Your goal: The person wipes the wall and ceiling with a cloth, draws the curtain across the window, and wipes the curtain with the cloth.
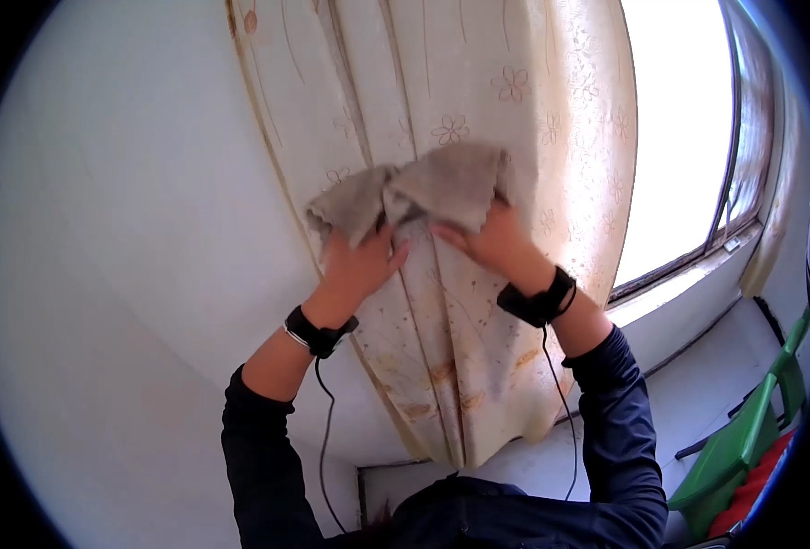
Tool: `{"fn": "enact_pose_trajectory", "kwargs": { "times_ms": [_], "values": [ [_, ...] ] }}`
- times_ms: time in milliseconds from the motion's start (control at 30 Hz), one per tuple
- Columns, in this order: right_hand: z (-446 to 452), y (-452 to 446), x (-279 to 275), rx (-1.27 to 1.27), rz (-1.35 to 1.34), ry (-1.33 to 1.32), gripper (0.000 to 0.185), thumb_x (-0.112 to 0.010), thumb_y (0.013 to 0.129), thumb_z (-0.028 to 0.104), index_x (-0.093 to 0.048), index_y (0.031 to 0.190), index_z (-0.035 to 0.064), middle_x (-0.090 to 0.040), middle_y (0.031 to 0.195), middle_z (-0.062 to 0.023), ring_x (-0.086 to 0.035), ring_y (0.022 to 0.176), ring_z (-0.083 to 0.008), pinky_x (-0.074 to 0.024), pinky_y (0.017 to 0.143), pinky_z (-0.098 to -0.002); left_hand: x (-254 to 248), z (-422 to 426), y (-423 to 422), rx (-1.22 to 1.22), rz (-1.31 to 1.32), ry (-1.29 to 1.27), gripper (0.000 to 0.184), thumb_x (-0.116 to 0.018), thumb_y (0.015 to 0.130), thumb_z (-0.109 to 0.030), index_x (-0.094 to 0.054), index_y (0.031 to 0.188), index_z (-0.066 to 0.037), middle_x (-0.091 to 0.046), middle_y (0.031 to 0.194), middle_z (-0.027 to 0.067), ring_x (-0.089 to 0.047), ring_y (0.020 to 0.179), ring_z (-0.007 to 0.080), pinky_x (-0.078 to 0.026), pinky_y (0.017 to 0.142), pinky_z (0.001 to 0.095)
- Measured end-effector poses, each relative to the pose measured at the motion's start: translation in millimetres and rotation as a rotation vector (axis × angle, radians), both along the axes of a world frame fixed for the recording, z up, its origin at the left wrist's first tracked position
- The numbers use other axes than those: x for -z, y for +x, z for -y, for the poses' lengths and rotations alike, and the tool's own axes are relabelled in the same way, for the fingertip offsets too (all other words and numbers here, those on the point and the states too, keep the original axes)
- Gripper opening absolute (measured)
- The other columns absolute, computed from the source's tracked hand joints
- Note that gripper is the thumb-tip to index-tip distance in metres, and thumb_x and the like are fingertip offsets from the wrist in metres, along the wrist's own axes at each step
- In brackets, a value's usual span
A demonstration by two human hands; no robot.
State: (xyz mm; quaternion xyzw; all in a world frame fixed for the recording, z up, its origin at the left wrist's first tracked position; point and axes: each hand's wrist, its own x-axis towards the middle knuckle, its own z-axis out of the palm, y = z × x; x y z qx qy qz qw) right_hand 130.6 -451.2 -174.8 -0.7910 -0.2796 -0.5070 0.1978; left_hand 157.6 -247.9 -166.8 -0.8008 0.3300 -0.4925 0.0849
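Observation:
A grey-brown cloth (451, 183) is held up in front of a cream curtain (487, 366) with a flower pattern. My left hand (357, 261) grips the cloth's left part, its upper fingers hidden behind the fabric. On the right, my right hand (492, 240) is closed on the other part, with the thumb pointing left. The cloth bunches between the two hands and its edges fold over the fingers. Both wrists carry black bands with cables.
A bright window (675, 137) with a sill (689, 274) is at the right. Green chairs (734, 448) and a red item (757, 485) stand at the lower right. A white wall (130, 229) fills the left side.

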Motion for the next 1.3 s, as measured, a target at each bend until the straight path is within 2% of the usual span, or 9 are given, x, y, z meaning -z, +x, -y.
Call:
{"fn": "enact_pose_trajectory", "kwargs": {
  "times_ms": [200,333,567,667,733,867,1033,1167,1300],
  "values": [
    [12.9,44.2,-117.6,0.436,0.558,-0.250,0.032,-0.053,0.078,0.039,-0.060,0.092,0.0099,-0.060,0.077,-0.0097,-0.057,0.073,-0.0249,-0.0471,0.064,-0.0336,-133.6,23.2,6.9,0.103,0.098,-0.239,0.047,-0.039,0.084,-0.036,-0.038,0.124,-0.012,-0.041,0.120,0.0158,-0.036,0.113,0.0336,-0.029,0.092,0.0455],
    [6.2,48.0,-146.7,0.176,0.674,0.026,0.034,-0.051,0.079,0.041,-0.060,0.092,0.0105,-0.060,0.071,-0.0098,-0.058,0.067,-0.0266,-0.0471,0.063,-0.0351,-152.5,29.2,18.9,0.224,0.297,-0.291,0.047,-0.045,0.081,-0.035,-0.041,0.122,-0.013,-0.042,0.118,0.0135,-0.039,0.111,0.0315,-0.039,0.085,0.0416],
    [3.4,21.5,-26.2,0.138,0.217,0.056,0.041,-0.055,0.075,0.042,-0.055,0.106,0.0141,-0.058,0.098,-0.0117,-0.056,0.086,-0.0284,-0.0451,0.073,-0.0358,-58.6,-1.2,11.7,0.058,-0.087,-0.081,0.048,-0.047,0.078,-0.034,-0.042,0.119,-0.011,-0.043,0.116,0.0176,-0.036,0.112,0.0390,-0.036,0.088,0.0435],
    [2.8,13.3,69.3,0.068,0.018,0.009,0.044,-0.060,0.072,0.037,-0.053,0.110,0.0144,-0.051,0.111,-0.0092,-0.045,0.105,-0.0279,-0.0271,0.095,-0.0419,33.3,-24.9,14.4,0.070,-0.422,0.055,0.049,-0.053,0.074,-0.034,-0.046,0.111,-0.003,-0.045,0.114,0.0197,-0.038,0.109,0.0375,-0.030,0.092,0.0456],
    [-0.7,11.2,128.7,-0.027,-0.146,0.051,0.046,-0.061,0.072,0.036,-0.052,0.111,0.0126,-0.049,0.115,-0.0089,-0.040,0.111,-0.0280,-0.0239,0.097,-0.0431,86.2,-36.5,6.8,0.228,-0.139,0.170,0.044,-0.056,0.072,-0.034,-0.053,0.103,-0.003,-0.048,0.112,0.0184,-0.041,0.108,0.0352,-0.034,0.089,0.0430],
    [3.7,16.7,176.5,-0.107,-0.392,0.046,0.048,-0.061,0.072,0.035,-0.051,0.112,0.0111,-0.048,0.116,-0.0104,-0.038,0.113,-0.0284,-0.0271,0.096,-0.0421,128.4,-47.9,-3.9,0.256,-0.405,0.083,0.034,-0.058,0.069,-0.029,-0.059,0.093,-0.005,-0.050,0.112,0.0171,-0.045,0.105,0.0341,-0.038,0.083,0.0448],
    [0.1,19.9,57.2,0.028,-0.003,-0.092,0.040,-0.058,0.074,0.035,-0.054,0.106,0.0121,-0.054,0.107,-0.0107,-0.051,0.099,-0.0289,-0.0382,0.089,-0.0376,67.5,-43.7,24.5,0.172,0.145,0.180,0.037,-0.057,0.070,-0.029,-0.057,0.102,-0.009,-0.046,0.116,0.0184,-0.044,0.105,0.0350,-0.036,0.082,0.0513],
    [-10.4,42.0,-58.2,0.026,0.520,0.041,0.030,-0.057,0.075,0.032,-0.059,0.096,0.0115,-0.059,0.086,-0.0110,-0.056,0.079,-0.0298,-0.0465,0.070,-0.0357,-39.8,-12.1,28.4,0.037,0.057,-0.269,0.049,-0.047,0.078,-0.034,-0.040,0.122,-0.012,-0.043,0.118,0.0169,-0.039,0.111,0.0345,-0.032,0.087,0.0517],
    [-24.0,55.9,-103.5,0.235,0.518,0.059,0.037,-0.053,0.076,0.041,-0.061,0.092,0.0090,-0.060,0.072,-0.0112,-0.056,0.074,-0.0294,-0.0454,0.071,-0.0375,-103.7,-3.8,24.4,0.072,0.324,-0.208,0.052,-0.043,0.082,-0.031,-0.032,0.128,-0.012,-0.028,0.132,0.0153,-0.025,0.121,0.0374,-0.019,0.094,0.0569]
  ]
}}
